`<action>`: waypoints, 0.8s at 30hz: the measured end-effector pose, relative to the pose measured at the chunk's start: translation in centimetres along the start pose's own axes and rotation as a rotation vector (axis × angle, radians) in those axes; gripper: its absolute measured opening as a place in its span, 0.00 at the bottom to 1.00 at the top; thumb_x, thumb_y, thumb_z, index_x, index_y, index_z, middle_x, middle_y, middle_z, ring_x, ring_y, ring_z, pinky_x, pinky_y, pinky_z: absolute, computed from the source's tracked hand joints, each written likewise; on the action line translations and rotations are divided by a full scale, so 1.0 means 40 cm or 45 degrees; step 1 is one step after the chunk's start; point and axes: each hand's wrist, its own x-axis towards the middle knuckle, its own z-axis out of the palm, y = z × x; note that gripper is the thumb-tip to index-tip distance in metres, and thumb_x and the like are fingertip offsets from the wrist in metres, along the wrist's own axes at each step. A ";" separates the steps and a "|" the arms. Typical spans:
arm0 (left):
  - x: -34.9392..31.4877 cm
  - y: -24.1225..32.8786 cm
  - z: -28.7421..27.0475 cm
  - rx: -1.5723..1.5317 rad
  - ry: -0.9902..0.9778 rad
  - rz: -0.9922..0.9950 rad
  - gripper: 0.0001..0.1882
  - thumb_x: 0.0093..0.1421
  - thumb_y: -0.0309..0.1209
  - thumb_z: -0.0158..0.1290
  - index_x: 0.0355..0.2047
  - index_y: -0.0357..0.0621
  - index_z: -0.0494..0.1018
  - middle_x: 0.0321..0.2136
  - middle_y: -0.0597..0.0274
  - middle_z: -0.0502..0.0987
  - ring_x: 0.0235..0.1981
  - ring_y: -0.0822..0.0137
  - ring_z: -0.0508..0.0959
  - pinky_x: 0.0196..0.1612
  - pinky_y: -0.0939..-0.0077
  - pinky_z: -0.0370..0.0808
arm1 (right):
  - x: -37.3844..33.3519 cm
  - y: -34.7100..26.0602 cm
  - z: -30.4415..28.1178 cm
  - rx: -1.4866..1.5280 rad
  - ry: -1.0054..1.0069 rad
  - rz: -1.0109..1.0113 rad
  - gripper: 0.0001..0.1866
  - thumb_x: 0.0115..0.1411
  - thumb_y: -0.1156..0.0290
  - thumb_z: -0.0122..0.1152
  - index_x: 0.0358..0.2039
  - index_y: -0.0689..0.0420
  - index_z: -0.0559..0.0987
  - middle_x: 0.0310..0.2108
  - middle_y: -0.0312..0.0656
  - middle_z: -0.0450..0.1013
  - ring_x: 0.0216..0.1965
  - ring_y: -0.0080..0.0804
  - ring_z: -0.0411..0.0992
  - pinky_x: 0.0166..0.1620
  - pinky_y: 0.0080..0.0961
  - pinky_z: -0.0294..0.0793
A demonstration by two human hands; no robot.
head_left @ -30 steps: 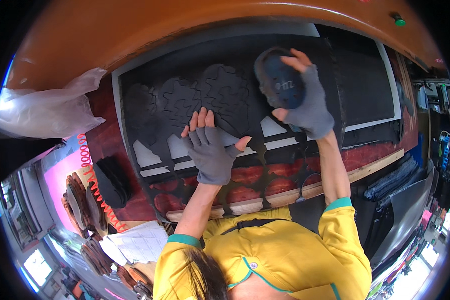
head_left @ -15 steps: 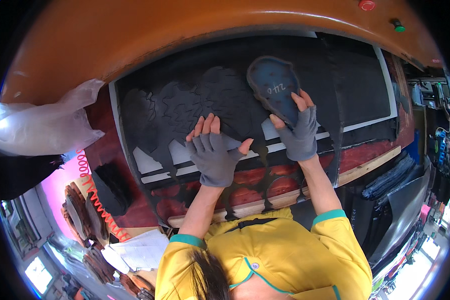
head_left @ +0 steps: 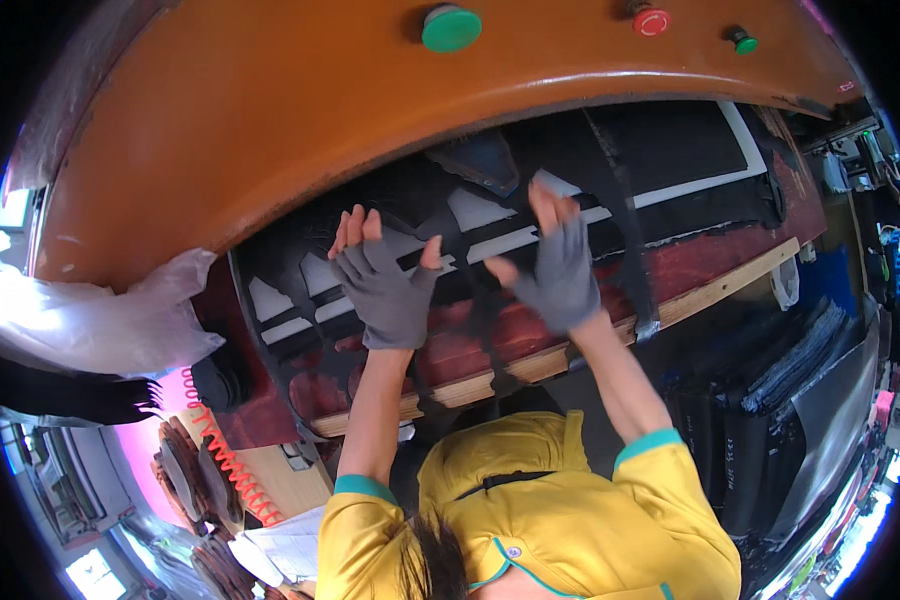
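Hands: 2, in gray gloves; left hand open, fingers spread, gripping nothing; right hand open and bare of any load; whether either touches the surface below, cannot tell.
Blue die: 1, on the black sheet, near the right fingertips, far part hidden behind the orange beam.
Buttons: 3; 2 green buttons, 1 red button.
Edges: wooden strip along the red board.
Room: open gap between the hands.
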 end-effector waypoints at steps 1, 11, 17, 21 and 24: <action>0.034 0.014 -0.003 0.000 0.045 0.045 0.36 0.57 0.53 0.58 0.56 0.39 0.66 0.57 0.47 0.67 0.60 0.47 0.65 0.60 0.45 0.58 | -0.046 -0.022 -0.026 -0.036 -0.053 -0.020 0.42 0.50 0.58 0.73 0.61 0.62 0.64 0.55 0.55 0.67 0.53 0.52 0.68 0.56 0.46 0.65; 0.519 0.190 0.127 0.284 0.506 0.748 0.33 0.57 0.51 0.54 0.59 0.48 0.66 0.62 0.55 0.64 0.64 0.57 0.63 0.61 0.43 0.51 | -0.120 0.024 0.061 0.001 -0.413 -0.146 0.14 0.52 0.58 0.67 0.19 0.50 0.74 0.21 0.36 0.67 0.27 0.34 0.70 0.36 0.32 0.68; 0.314 0.150 0.072 0.029 0.257 0.631 0.32 0.62 0.55 0.50 0.55 0.42 0.67 0.55 0.43 0.68 0.57 0.40 0.67 0.57 0.43 0.58 | -0.071 0.051 0.093 0.006 -0.526 -0.130 0.13 0.56 0.55 0.60 0.23 0.50 0.76 0.24 0.36 0.71 0.32 0.35 0.72 0.39 0.33 0.69; 0.060 0.095 -0.004 -0.118 -0.158 0.407 0.32 0.61 0.48 0.55 0.56 0.38 0.64 0.57 0.41 0.63 0.57 0.39 0.66 0.56 0.40 0.60 | -0.072 0.055 0.089 0.029 -0.518 -0.131 0.12 0.56 0.57 0.59 0.24 0.50 0.77 0.26 0.36 0.72 0.34 0.34 0.72 0.42 0.33 0.68; -0.121 0.061 -0.038 -0.042 -0.392 0.152 0.30 0.59 0.44 0.56 0.55 0.38 0.65 0.55 0.44 0.66 0.54 0.44 0.68 0.55 0.47 0.64 | -0.072 0.052 0.086 0.054 -0.505 -0.101 0.13 0.54 0.56 0.63 0.23 0.51 0.76 0.25 0.38 0.71 0.32 0.36 0.72 0.40 0.32 0.69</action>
